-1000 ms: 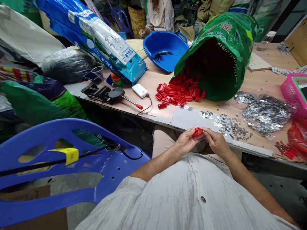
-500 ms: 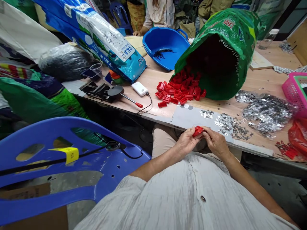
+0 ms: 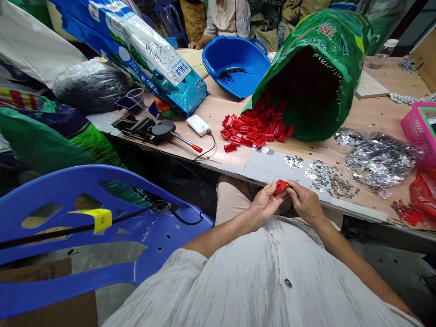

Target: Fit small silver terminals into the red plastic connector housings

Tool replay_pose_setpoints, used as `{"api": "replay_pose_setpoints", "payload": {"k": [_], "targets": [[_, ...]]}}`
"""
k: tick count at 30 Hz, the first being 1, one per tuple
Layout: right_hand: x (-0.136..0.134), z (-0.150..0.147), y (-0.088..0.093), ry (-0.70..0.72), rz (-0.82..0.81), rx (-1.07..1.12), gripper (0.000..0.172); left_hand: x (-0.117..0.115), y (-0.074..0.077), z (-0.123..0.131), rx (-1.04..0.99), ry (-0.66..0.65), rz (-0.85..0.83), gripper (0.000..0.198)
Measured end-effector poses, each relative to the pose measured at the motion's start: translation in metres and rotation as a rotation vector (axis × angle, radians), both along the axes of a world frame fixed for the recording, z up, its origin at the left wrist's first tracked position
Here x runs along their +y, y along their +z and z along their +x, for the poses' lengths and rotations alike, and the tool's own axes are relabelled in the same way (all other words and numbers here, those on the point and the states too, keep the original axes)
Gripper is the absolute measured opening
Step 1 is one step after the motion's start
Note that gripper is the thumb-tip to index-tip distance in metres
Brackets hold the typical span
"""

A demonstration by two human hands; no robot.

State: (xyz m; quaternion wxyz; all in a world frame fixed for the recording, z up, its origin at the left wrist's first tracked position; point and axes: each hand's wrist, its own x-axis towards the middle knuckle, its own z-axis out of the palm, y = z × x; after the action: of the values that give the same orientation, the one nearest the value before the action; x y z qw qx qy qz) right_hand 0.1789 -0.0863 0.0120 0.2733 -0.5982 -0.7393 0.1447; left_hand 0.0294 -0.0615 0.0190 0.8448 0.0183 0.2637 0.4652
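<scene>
A small red plastic part (image 3: 280, 186) is held over my lap, just in front of the table edge. My left hand (image 3: 266, 200) grips it between thumb and fingers. From the other side my right hand (image 3: 304, 200) is closed in a pinch at the part's right end; whether a tiny piece sits between those fingertips is hidden. Beyond the hands, small metal pieces (image 3: 320, 177) lie scattered on a grey sheet (image 3: 262, 165). A heap of similar red parts (image 3: 250, 129) spills from a green sack (image 3: 316, 81) lying on its side.
A hand press with a red-tipped lever (image 3: 163, 129) and a white power bank (image 3: 198, 125) are at left. Behind stands a blue basin (image 3: 235, 63); a person (image 3: 226, 20) sits past it. Bagged metal pieces (image 3: 381, 159) and a pink basket (image 3: 420, 131) lie right. A blue chair (image 3: 136, 190) is beside me.
The red part has turned slightly in my fingers, and my right hand has shifted a little. Everything on the table stays where it was.
</scene>
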Motion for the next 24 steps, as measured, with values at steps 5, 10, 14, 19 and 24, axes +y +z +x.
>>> {"api": "replay_pose_setpoints", "payload": {"k": [5,10,14,19,24], "targets": [[-0.003,-0.009,-0.004,-0.071,0.021,0.014,0.039,-0.002,-0.004,0.002,0.012,0.025,-0.015,0.004],[-0.002,-0.008,-0.008,-0.112,-0.024,0.098,0.041,-0.006,-0.011,0.002,0.023,-0.012,-0.022,0.007],[-0.003,-0.004,-0.007,-0.082,-0.09,0.209,0.04,-0.007,-0.016,0.0,0.029,-0.025,-0.034,0.007],[-0.008,-0.003,-0.008,-0.082,-0.126,0.197,0.035,-0.008,-0.024,-0.006,0.101,-0.071,-0.1,0.013],[-0.009,-0.007,-0.016,-0.093,-0.115,0.168,0.028,-0.009,-0.028,-0.008,0.146,-0.098,-0.105,0.01]]}}
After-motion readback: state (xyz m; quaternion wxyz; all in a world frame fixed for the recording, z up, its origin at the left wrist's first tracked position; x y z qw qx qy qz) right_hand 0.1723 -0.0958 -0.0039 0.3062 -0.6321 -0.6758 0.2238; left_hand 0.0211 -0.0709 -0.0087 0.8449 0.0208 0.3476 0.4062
